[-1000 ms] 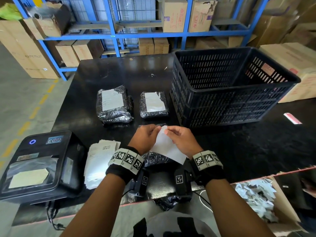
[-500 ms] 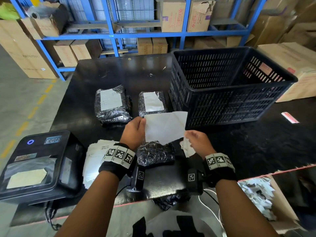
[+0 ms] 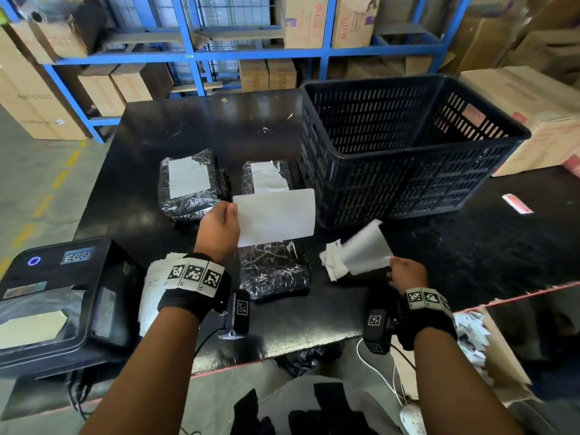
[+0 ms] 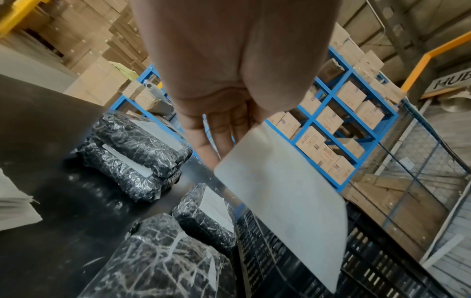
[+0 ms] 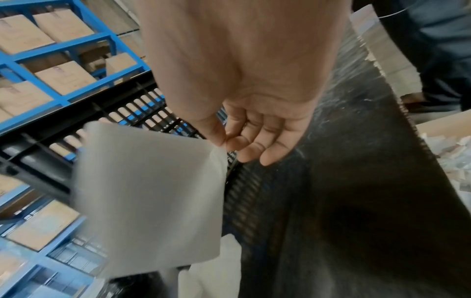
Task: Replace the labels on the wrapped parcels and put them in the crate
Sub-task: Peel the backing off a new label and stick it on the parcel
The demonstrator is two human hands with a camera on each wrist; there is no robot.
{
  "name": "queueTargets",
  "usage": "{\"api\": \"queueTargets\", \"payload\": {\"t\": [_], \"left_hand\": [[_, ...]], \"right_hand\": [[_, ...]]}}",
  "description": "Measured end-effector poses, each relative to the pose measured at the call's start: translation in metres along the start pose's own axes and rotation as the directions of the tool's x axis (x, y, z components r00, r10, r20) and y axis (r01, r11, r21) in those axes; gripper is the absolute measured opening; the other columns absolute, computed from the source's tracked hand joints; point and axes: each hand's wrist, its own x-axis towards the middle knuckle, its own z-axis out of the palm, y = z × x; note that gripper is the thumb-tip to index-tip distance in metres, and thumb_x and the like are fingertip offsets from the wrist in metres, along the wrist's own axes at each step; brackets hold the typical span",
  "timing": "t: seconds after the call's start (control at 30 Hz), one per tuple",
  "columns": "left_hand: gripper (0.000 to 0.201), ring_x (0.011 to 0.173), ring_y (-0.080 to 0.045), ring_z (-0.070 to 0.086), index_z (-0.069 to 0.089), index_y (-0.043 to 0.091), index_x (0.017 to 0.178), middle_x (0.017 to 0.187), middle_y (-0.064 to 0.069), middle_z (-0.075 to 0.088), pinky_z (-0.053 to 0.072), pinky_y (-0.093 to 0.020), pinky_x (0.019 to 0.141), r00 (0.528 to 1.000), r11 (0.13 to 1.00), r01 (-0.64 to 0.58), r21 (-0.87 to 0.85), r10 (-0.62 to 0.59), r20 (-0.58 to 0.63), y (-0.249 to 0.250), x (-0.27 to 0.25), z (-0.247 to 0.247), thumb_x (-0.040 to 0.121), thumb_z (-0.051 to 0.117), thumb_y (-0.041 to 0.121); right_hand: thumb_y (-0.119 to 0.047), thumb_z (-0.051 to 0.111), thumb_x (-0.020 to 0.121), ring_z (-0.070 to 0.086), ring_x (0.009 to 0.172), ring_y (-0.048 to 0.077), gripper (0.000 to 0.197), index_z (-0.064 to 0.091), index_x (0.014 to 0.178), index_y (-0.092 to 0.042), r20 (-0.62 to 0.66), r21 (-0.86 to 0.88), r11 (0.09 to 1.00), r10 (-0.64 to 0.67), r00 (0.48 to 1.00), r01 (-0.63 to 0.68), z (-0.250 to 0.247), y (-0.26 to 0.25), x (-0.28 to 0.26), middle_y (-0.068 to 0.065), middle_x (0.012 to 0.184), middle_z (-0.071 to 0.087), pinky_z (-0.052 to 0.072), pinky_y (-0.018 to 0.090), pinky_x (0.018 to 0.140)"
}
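My left hand (image 3: 230,215) pinches the left edge of a blank white label (image 3: 276,216) and holds it in the air over the near wrapped parcel (image 3: 273,271), whose black top is bare. In the left wrist view the label (image 4: 288,207) hangs from my fingers (image 4: 216,131). My right hand (image 3: 392,268), lower right, pinches a white backing sheet (image 3: 365,252) together with torn paper scraps (image 3: 332,265); the sheet (image 5: 147,197) is blurred in the right wrist view. Two labelled parcels (image 3: 188,186) (image 3: 266,180) lie behind. The black crate (image 3: 408,158) stands at the right, its inside showing nothing.
A black label printer (image 3: 53,302) sits at the near left beside a stack of printed labels (image 3: 153,277). A cardboard box of paper scraps (image 3: 477,334) stands below the table's right edge. Blue shelving (image 3: 194,58) with cartons runs behind. A small red-and-white strip (image 3: 516,204) lies right.
The two hands have pulled apart. The right hand has drawn the backing sheet and scraps down to the right, while the left hand has kept the label up over the near parcel.
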Motion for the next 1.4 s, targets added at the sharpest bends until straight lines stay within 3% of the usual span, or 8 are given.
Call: {"api": "queueTargets", "payload": {"t": [0.23, 0.43, 0.67, 0.77, 0.9, 1.03, 1.17, 1.4], "left_hand": [[0.025, 0.078, -0.022, 0.05, 0.049, 0.008, 0.085, 0.082, -0.009, 0.053, 0.032, -0.027, 0.067, 0.999, 1.0, 0.0, 0.006, 0.0, -0.042, -0.002, 0.007, 0.001, 0.101, 0.039, 0.024], [0.028, 0.071, -0.021, 0.048, 0.05, 0.005, 0.082, 0.074, -0.007, 0.052, 0.029, -0.026, 0.062, 0.996, 1.0, -0.014, 0.008, 0.015, -0.084, -0.007, 0.006, 0.011, 0.1, 0.04, 0.023], [0.03, 0.058, -0.012, 0.04, 0.045, 0.004, 0.074, 0.063, -0.002, 0.045, 0.026, -0.027, 0.054, 0.99, 0.999, -0.035, -0.01, 0.033, -0.134, -0.017, 0.003, 0.012, 0.099, 0.042, 0.021], [0.031, 0.061, -0.016, 0.042, 0.048, 0.004, 0.075, 0.065, -0.005, 0.048, 0.03, -0.028, 0.057, 0.991, 1.0, -0.023, -0.019, 0.02, -0.13, -0.023, 0.004, 0.009, 0.099, 0.043, 0.022], [0.031, 0.058, -0.011, 0.041, 0.044, 0.01, 0.071, 0.061, 0.001, 0.045, 0.029, -0.028, 0.057, 0.993, 1.0, -0.012, -0.017, 0.01, -0.114, -0.028, 0.005, 0.007, 0.099, 0.044, 0.023], [0.032, 0.055, -0.008, 0.04, 0.044, 0.01, 0.07, 0.059, 0.002, 0.043, 0.027, -0.027, 0.054, 0.994, 0.999, -0.035, -0.033, 0.031, -0.101, -0.032, 0.006, 0.004, 0.099, 0.044, 0.023], [0.031, 0.057, -0.009, 0.041, 0.047, 0.007, 0.074, 0.062, -0.001, 0.045, 0.032, -0.011, 0.05, 0.996, 0.999, -0.048, -0.024, 0.046, -0.079, -0.035, 0.009, 0.003, 0.099, 0.044, 0.023], [0.03, 0.06, -0.008, 0.045, 0.051, 0.011, 0.076, 0.064, 0.003, 0.049, 0.036, -0.024, 0.057, 0.993, 0.992, -0.114, -0.059, 0.114, -0.012, -0.035, 0.01, -0.001, 0.098, 0.045, 0.03]], "right_hand": [[-0.016, 0.062, 0.09, 0.057, 0.081, 0.022, 0.017, 0.067, 0.088, 0.0, -0.066, -0.036, 0.972, -0.233, 0.97, 0.231, -0.001, -0.029, -0.015, 0.012, 0.085, 0.062, 0.038, 0.026, 0.071], [-0.02, 0.058, 0.084, 0.061, 0.075, 0.021, 0.006, 0.059, 0.078, -0.019, 0.265, -0.326, 0.851, -0.336, 0.904, 0.412, 0.05, -0.047, -0.035, -0.003, 0.08, 0.063, 0.044, 0.027, 0.063], [-0.013, 0.04, 0.095, 0.056, 0.114, 0.022, 0.041, 0.058, 0.128, -0.029, 0.529, -0.631, 0.414, -0.39, 0.754, 0.656, 0.09, -0.028, -0.044, 0.002, 0.12, 0.062, 0.038, 0.022, 0.083], [-0.023, 0.044, 0.094, 0.059, 0.108, 0.024, 0.031, 0.063, 0.117, -0.016, 0.431, -0.709, 0.394, -0.414, 0.802, 0.585, 0.097, -0.018, -0.039, 0.004, 0.117, 0.064, 0.041, 0.028, 0.08], [-0.035, 0.048, 0.093, 0.043, 0.115, 0.023, 0.032, 0.068, 0.115, -0.026, 0.414, -0.764, 0.322, -0.419, 0.808, 0.559, 0.104, -0.004, -0.038, -0.001, 0.123, 0.05, 0.042, 0.037, 0.09], [-0.04, 0.053, 0.09, 0.037, 0.116, 0.025, 0.032, 0.067, 0.117, -0.029, 0.369, -0.775, 0.366, -0.401, 0.839, 0.516, 0.103, -0.003, -0.042, 0.003, 0.123, 0.042, 0.04, 0.037, 0.094], [-0.041, 0.058, 0.088, 0.034, 0.121, 0.023, 0.034, 0.067, 0.118, -0.026, 0.411, -0.652, 0.565, -0.296, 0.862, 0.505, 0.095, -0.017, -0.042, 0.002, 0.129, 0.039, 0.04, 0.036, 0.101], [-0.039, 0.054, 0.093, 0.054, 0.11, 0.021, 0.027, 0.073, 0.098, -0.021, 0.291, -0.374, 0.702, -0.531, 0.796, 0.606, 0.091, -0.073, -0.055, 0.001, 0.114, 0.062, 0.046, 0.037, 0.097]]}}
